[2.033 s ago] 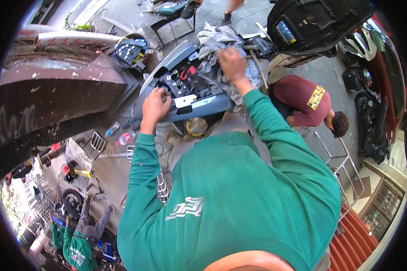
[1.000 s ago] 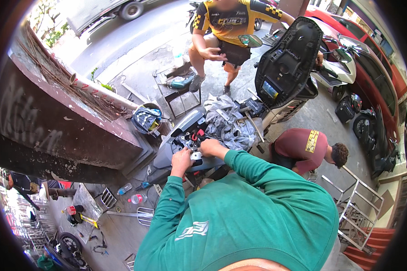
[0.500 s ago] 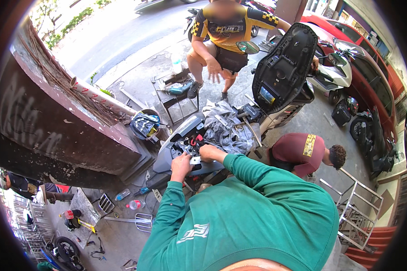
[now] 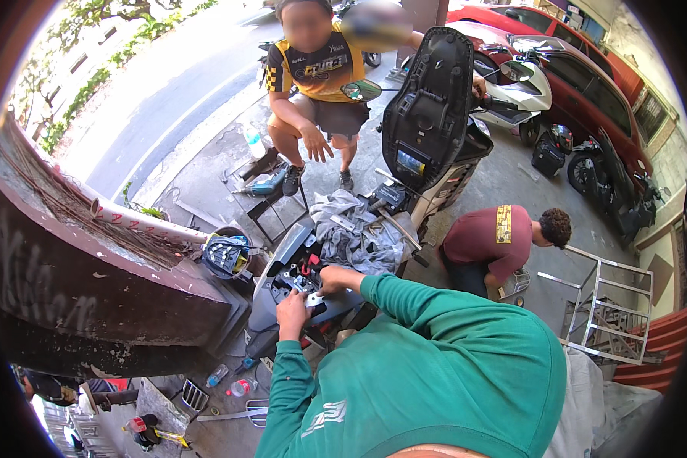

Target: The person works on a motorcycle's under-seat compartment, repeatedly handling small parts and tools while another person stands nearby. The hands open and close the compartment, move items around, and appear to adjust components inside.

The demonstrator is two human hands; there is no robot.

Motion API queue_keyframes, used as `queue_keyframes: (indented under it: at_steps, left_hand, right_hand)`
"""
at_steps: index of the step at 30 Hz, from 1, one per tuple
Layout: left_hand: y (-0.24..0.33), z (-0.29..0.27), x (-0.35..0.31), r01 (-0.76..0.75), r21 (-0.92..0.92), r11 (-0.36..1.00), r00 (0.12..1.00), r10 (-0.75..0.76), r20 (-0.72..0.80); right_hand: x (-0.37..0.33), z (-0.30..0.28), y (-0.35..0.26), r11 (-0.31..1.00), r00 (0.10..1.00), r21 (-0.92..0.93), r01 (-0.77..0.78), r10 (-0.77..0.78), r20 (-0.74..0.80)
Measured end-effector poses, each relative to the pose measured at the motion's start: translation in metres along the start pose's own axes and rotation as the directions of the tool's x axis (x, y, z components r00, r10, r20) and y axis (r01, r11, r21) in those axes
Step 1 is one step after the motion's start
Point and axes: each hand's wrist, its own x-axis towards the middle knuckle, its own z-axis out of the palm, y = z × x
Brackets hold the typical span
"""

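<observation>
Both my hands work in the opened front of a scooter with a grey body panel [image 4: 264, 296]. My left hand [image 4: 291, 313] is closed at the near edge, its fingers against a small white metal bracket [image 4: 313, 300]. Just right of it, my right hand [image 4: 337, 280] curls over the cavity by the bracket; its fingertips are partly hidden, and what they grip does not show. Red parts [image 4: 311, 262] and dark fittings sit beyond my fingers. A crumpled grey cloth [image 4: 359, 240] covers the scooter's middle, with tools on it. The black seat [image 4: 426, 111] stands raised.
A person in a yellow-black shirt [image 4: 324, 70] faces me beside the raised seat. Another, in maroon [image 4: 487, 243], crouches at right near a metal rack [image 4: 607, 301]. A bucket [image 4: 227, 253] stands left of the scooter by the wall; bottles [image 4: 242, 387] lie on the floor.
The view has swung, shifting the scooter and the people leftward in the picture. My hands stay at the same part of the scooter, and the white bracket's angle looks slightly different.
</observation>
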Motion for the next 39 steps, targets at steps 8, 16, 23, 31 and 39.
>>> queue_keyframes:
  at_steps: [8,16,23,31,39]
  left_hand:
    - [0.003,-0.006,-0.002,0.014,-0.023,1.000,1.000,-0.014,0.027]
    - [-0.001,0.002,-0.001,0.014,-0.032,0.999,1.000,-0.014,0.004]
    - [-0.001,0.000,-0.002,0.023,-0.038,0.999,1.000,-0.023,0.014]
    - [-0.003,0.001,0.000,0.004,-0.033,0.999,1.000,-0.004,-0.005]
    - [-0.004,0.004,-0.002,-0.011,-0.049,0.999,1.000,0.010,-0.022]
  right_hand:
    - [-0.021,-0.008,-0.016,0.970,0.989,-0.214,0.112,-0.129,-0.066]
    - [-0.017,-0.001,-0.012,0.972,0.975,-0.225,0.066,-0.110,-0.191]
    - [-0.010,0.004,-0.004,0.992,0.989,-0.126,-0.008,-0.011,-0.146]
    - [-0.013,-0.005,-0.009,0.997,1.000,-0.081,-0.014,0.016,0.021]
    - [-0.002,0.001,-0.002,0.974,0.989,-0.197,0.116,-0.131,-0.066]
